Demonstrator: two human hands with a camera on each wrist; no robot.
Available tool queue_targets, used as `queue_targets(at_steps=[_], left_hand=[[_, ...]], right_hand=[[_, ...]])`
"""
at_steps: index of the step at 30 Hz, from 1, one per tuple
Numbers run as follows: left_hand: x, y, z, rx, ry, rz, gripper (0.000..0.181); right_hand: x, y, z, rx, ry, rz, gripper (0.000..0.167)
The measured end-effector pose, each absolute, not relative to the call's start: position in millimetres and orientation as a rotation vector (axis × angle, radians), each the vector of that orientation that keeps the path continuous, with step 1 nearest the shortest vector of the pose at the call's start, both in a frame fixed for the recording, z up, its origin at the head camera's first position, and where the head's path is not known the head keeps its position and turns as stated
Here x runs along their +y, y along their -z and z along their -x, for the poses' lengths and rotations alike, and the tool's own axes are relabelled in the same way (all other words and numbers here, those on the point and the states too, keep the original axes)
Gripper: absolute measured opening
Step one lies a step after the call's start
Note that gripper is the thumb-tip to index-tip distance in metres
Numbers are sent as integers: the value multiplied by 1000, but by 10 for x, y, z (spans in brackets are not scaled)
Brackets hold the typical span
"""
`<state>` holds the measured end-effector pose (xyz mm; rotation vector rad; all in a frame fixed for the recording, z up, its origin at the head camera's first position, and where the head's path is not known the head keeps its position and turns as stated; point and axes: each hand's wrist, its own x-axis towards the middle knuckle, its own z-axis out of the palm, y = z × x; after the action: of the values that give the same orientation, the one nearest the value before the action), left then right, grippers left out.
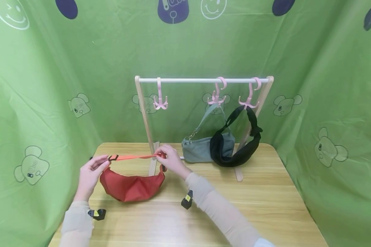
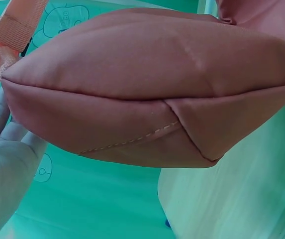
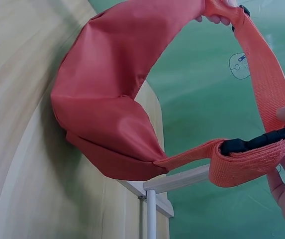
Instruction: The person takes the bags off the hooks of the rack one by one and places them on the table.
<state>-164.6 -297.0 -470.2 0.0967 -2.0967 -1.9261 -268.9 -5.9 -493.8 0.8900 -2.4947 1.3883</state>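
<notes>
A red waist bag (image 1: pixel 133 187) hangs between my two hands, just above the tabletop. Its orange-red strap (image 1: pixel 136 157) stretches nearly straight across the top. At the left end, my left hand (image 1: pixel 91 173) pinches the strap beside a black slider (image 1: pixel 112 157). My right hand (image 1: pixel 172 161) grips the strap's other end. In the right wrist view, a black buckle (image 3: pixel 254 143) and a folded loop of strap lie at the fingers of that hand. The left wrist view shows the bag's stitched underside (image 2: pixel 132 124) close up.
Behind stands a rack with a white rail (image 1: pixel 188 81) and wooden legs. A pink hook (image 1: pixel 160 99) on the left bears nothing. Two other pink hooks hold a grey-green bag (image 1: pixel 196 151) and a black bag (image 1: pixel 235 159). Green printed cloth (image 1: pixel 111 51) surrounds the wooden table (image 1: pixel 265 206).
</notes>
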Motion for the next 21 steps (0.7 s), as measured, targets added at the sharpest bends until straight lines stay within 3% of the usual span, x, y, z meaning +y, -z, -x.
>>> queue_targets(at_steps=[10, 21], left_hand=[[-2991, 4776, 1691, -2051, 1985, -104, 36], [-3058, 4984, 1887, -2034, 1978, -125, 36]], right_hand=[[-97, 4952, 2717, -2592, -1381, -770, 31], [-139, 4983, 2809, -2698, -1361, -696, 34]])
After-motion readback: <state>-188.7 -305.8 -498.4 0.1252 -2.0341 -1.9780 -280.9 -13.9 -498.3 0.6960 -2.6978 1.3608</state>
